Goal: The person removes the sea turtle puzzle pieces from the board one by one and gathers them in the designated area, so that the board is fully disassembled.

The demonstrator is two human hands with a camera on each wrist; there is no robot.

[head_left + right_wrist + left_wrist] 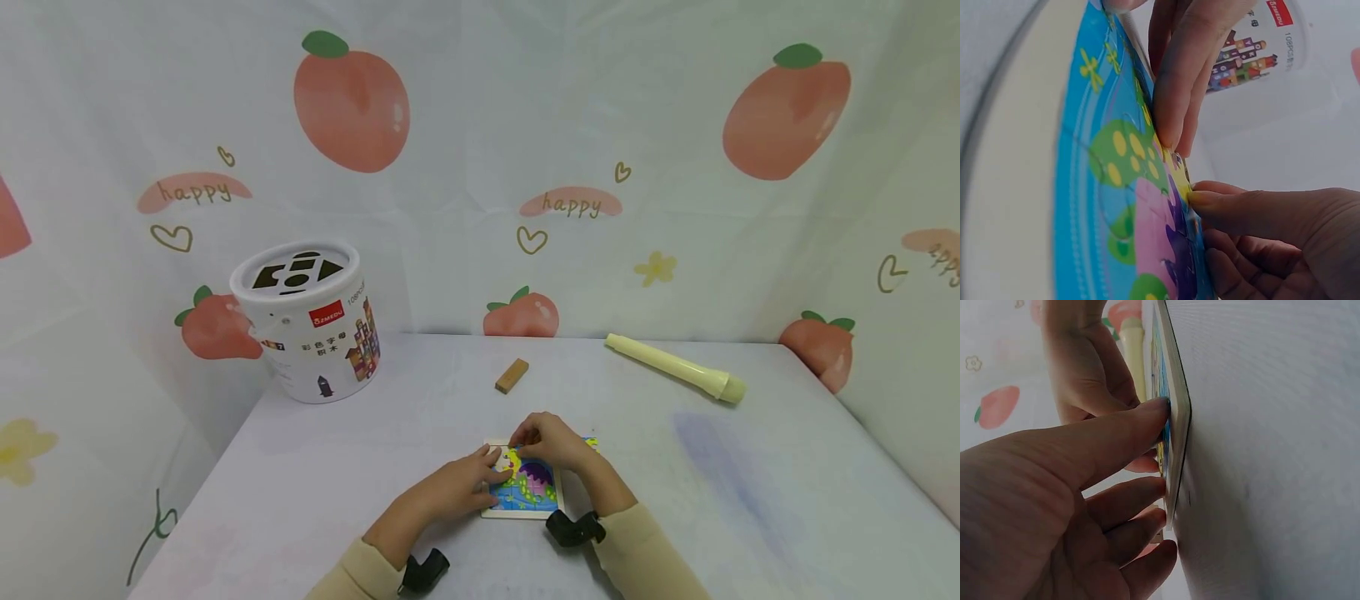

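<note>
A small colourful jigsaw puzzle in a pale frame [534, 492] lies flat on the table, near its front edge. My left hand [461, 485] lies at the puzzle's left side; its thumb [1154, 412] and fingertips [1159, 487] touch the frame's edge [1175, 394]. My right hand [546, 439] arches over the puzzle's upper left part. One of its fingertips [1200, 200] presses a yellow and purple piece [1175, 181], and the left hand's fingers [1175, 94] press beside it. No piece is lifted clear of the puzzle board [1016, 187].
A white toy-block bucket [311, 321] with shape holes in its lid stands at the table's back left. A brown wooden block [512, 375] lies behind the puzzle. A cream plastic tube [675, 367] lies at the back right. Printed cloth walls surround the table.
</note>
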